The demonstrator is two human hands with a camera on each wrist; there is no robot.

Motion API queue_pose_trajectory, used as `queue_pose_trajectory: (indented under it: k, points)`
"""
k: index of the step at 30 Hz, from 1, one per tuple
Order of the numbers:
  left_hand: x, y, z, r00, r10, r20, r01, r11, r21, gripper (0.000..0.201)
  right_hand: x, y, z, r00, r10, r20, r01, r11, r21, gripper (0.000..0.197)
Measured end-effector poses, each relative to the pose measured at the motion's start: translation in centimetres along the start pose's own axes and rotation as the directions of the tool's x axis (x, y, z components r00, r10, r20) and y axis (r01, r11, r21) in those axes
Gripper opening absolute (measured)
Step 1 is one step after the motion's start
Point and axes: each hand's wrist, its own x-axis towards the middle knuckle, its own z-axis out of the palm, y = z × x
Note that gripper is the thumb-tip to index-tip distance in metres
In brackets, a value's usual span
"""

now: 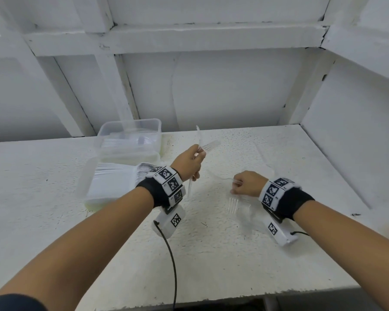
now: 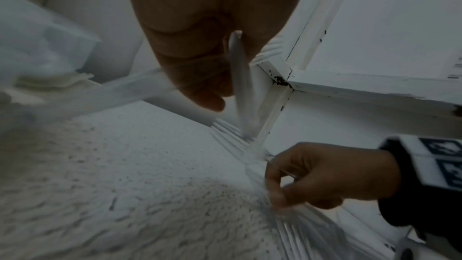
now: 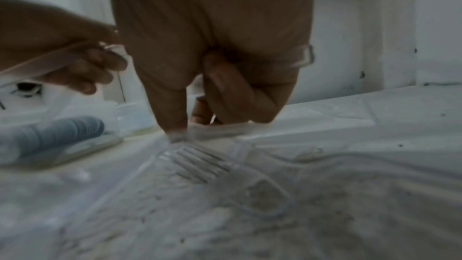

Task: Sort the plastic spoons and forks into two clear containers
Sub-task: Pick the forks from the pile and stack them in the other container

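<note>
Two clear containers (image 1: pixel 130 135) (image 1: pixel 103 185), two hands (image 1: pixel 190 159) (image 1: pixel 247 184), several loose clear plastic forks (image 1: pixel 233 204), number unclear.

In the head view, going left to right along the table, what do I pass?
Near clear container → left hand gripping clear cutlery → right hand pinching more cutlery → fork lying just below that hand.

Both forearms reach forward over the table — each hand closed on clear cutlery.

The left hand (image 1: pixel 190 161) is raised, fingers curled round a bundle of clear plastic utensils (image 1: pixel 208 145), wrist turned so the knuckles face away. The right hand (image 1: pixel 247 183) sits low at the table, fingers curled, thumb and forefinger pinching a clear plastic fork (image 1: pixel 232 204) — tines pointing toward the person. Both wrists wear marker-covered bands.
</note>
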Motion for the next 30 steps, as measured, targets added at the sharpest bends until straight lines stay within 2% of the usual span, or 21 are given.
queue_pose_trajectory:
  k: [2, 5, 9, 12, 14, 17, 19, 20, 21, 22, 23, 24, 25, 26, 27, 28, 30]
  points:
    - [-0.4, -0.2, 0.4, 1.0, -0.025, 0.017, 0.025, 1.0, 0.009, 0.014, -0.1, -0.3, -0.7, 0.994, -0.034, -0.106, 0.047, 0.991, 0.126, 0.018]
    - [-0.7, -0.3, 0.9, 0.997, -0.073, 0.018, 0.073, 0.997, 0.012, 0.015, -0.8, -1.5, -3.0, 0.955, 0.007, -0.296, 0.104, 0.929, 0.356, 0.016]
    - [-0.9, -0.3, 1.3, 0.992, -0.126, -0.021, 0.123, 0.985, -0.117, 0.02, -1.8, -3.3, -6.4, 0.887, 0.128, -0.443, 0.223, 0.723, 0.654, 0.012]
    - [-1.2, -0.2, 1.5, 0.983, -0.175, -0.062, 0.148, 0.939, -0.31, 0.018, -2.1, -4.3, -7.0, 0.877, 0.231, -0.422, 0.301, 0.422, 0.855, 0.008]
    - [-1.4, 0.0, 1.5, 0.976, -0.211, -0.047, 0.172, 0.891, -0.421, 0.022, -2.4, -4.6, -6.5, 0.879, 0.28, -0.386, 0.319, 0.255, 0.913, 0.009]
    - [-1.7, 0.2, 1.2, 0.967, -0.247, 0.055, 0.236, 0.8, -0.552, 0.016, -2.6, -4.3, -5.2, 0.879, 0.346, -0.327, 0.325, 0.066, 0.943, 0.014]
    - [-1.9, 0.2, 0.9, 0.958, -0.269, 0.096, 0.275, 0.778, -0.565, 0.013, -2.6, -3.9, -4.4, 0.895, 0.358, -0.267, 0.283, 0.009, 0.959, 0.013]
    - [-1.9, 0.1, 0.8, 0.958, -0.27, 0.1, 0.279, 0.786, -0.552, 0.012, -2.5, -3.7, -4.0, 0.904, 0.364, -0.224, 0.224, 0.042, 0.974, 0.012]
    - [-1.8, 0.0, 0.6, 0.959, -0.266, 0.094, 0.274, 0.8, -0.534, 0.013, -2.4, -3.4, -3.7, 0.901, 0.386, -0.196, 0.145, 0.158, 0.977, 0.015]
    - [-1.8, -0.1, 0.3, 0.963, -0.257, 0.082, 0.262, 0.818, -0.511, 0.015, -2.2, -3.2, -3.4, 0.885, 0.414, -0.212, 0.054, 0.361, 0.931, 0.019]
    - [-1.8, -0.2, -0.1, 0.967, -0.245, 0.067, 0.246, 0.841, -0.481, 0.017, -2.1, -2.7, -3.0, 0.86, 0.422, -0.287, -0.032, 0.607, 0.794, 0.024]
    - [-1.8, -0.2, -0.5, 0.973, -0.225, 0.053, 0.225, 0.869, -0.44, 0.017, -2.1, -2.1, -2.7, 0.83, 0.381, -0.407, -0.099, 0.819, 0.565, 0.029]
    - [-1.8, -0.1, -0.9, 0.978, -0.201, 0.052, 0.205, 0.897, -0.391, 0.015, -2.2, -1.6, -2.3, 0.808, 0.282, -0.518, -0.136, 0.944, 0.301, 0.03]
    - [-1.9, 0.0, -1.3, 0.982, -0.178, 0.064, 0.189, 0.921, -0.341, 0.013, -2.5, -1.3, -1.8, 0.802, 0.139, -0.58, -0.122, 0.99, 0.068, 0.032]
    - [-2.0, 0.3, -1.6, 0.984, -0.159, 0.084, 0.177, 0.936, -0.303, 0.011, -2.8, -1.3, -1.5, 0.822, -0.014, -0.569, -0.051, 0.994, -0.099, 0.035]
    - [-2.0, 0.5, -1.8, 0.984, -0.14, 0.112, 0.167, 0.943, -0.287, 0.011, -3.0, -1.3, -1.0, 0.86, -0.141, -0.491, 0.052, 0.98, -0.191, 0.04]
    - [-1.8, 1.1, -1.8, 0.979, -0.111, 0.171, 0.162, 0.933, -0.322, 0.013, -3.4, -1.7, -0.3, 0.907, -0.258, -0.334, 0.211, 0.962, -0.17, 0.045]
